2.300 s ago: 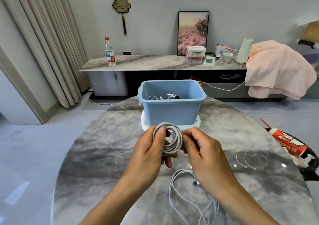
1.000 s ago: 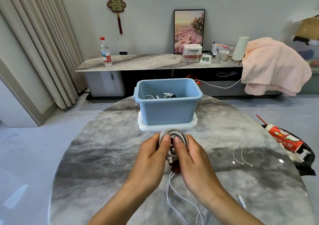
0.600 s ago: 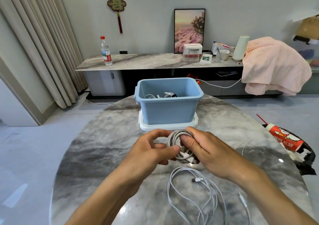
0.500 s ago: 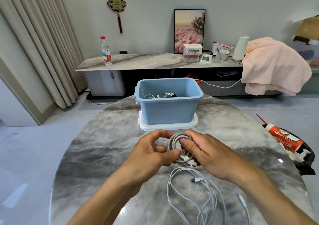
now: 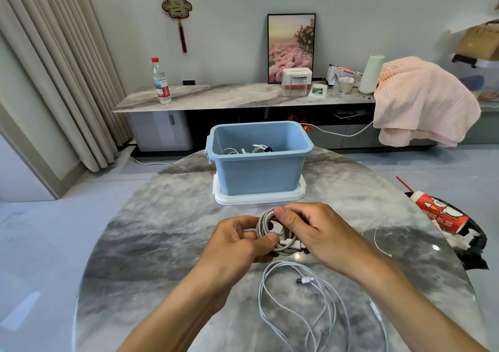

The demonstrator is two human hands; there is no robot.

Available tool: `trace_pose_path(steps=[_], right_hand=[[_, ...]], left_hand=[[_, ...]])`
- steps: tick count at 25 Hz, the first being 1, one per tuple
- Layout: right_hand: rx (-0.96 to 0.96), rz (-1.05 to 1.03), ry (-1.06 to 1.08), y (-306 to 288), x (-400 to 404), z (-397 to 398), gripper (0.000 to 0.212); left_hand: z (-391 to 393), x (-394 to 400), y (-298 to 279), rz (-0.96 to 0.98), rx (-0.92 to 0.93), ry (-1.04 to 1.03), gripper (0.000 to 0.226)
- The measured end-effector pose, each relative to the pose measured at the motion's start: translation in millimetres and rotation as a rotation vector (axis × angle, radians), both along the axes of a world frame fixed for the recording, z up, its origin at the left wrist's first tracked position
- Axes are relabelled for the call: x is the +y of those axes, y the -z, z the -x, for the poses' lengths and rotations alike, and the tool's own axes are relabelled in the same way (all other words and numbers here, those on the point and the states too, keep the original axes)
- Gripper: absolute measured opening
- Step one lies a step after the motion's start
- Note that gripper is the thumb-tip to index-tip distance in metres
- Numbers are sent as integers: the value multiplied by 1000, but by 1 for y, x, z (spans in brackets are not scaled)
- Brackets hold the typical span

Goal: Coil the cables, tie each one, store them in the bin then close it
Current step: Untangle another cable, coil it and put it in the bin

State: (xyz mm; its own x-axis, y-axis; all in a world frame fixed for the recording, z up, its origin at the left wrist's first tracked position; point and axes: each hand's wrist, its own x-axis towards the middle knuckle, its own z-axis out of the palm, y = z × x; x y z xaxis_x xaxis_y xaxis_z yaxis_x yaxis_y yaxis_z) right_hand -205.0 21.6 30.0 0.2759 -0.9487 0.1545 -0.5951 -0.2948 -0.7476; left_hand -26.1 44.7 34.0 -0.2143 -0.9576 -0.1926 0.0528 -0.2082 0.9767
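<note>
I hold the coil [image 5: 272, 231] in both hands, just in front of the bin [image 5: 259, 160] and a little above the table [image 5: 162, 232]. It is a grey-white cable wound into a small round bundle of several loops, with a white plug end lying across its lower right side. My left hand [image 5: 237, 241] grips it from the left, thumb pressed on the front of the loops and the fingers curled behind. My right hand [image 5: 316, 230] grips it from the right, thumb on top of the coil and fingers wrapped under it; the plug end pokes out beside that hand.

The bin is pale blue, open on top, and stands on its white lid [image 5: 259, 197], which lies flat on the table beneath it. Inside the bin I can see a few white cables [image 5: 251, 149] at the bottom, with something small and black among them.

Nearer to me than the bin, under my hands, a loose white cable [image 5: 297, 305] sprawls in wide untidy loops on the table, one plug [image 5: 305, 280] lying inside the loops. Right of the bin, towards the table's edge, lie thin white ties [image 5: 376, 232]. Beyond them, off the edge, a red and white tube [image 5: 438, 212] rests on something black.
</note>
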Motion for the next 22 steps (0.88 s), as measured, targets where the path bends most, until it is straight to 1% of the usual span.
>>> trace_pose_path(steps=[2,3,5,6,8,11,12,14,15,17,20,22], right_hand=[[11,-27,59,8,-1,-1,64],[-17,-78,72,12,-2,-1,64],[-136,-183,86,20,-2,-3,63],[-171,-194,94,23,-2,-4,64],[-170,-173,83,25,-1,-7,61],[-194,-164,-20,23,-1,-5,57],[-194,-143,-49,21,-1,-3,58],[-153,-93,-75,19,-4,-1,59],[-123,-70,-91,18,-5,0,56],[-57,-36,-110,17,-5,0,48],[52,-20,-102,18,-3,3,43],[64,-54,-107,19,-4,4,41]], left_hand=[[4,-1,6,-34,10,-41,13],[6,-2,8,-50,10,-50,11],[9,-3,12,-72,1,-54,9],[10,-4,14,-81,0,-49,10],[8,-6,16,-107,28,-15,15],[1,-6,13,-160,112,80,36],[-1,-5,12,-171,137,88,39],[-2,-4,9,-180,166,82,36],[-1,-3,9,-175,170,79,33],[0,-1,8,-150,144,85,27],[2,4,11,-68,8,214,25],[7,9,16,27,-76,275,37]])
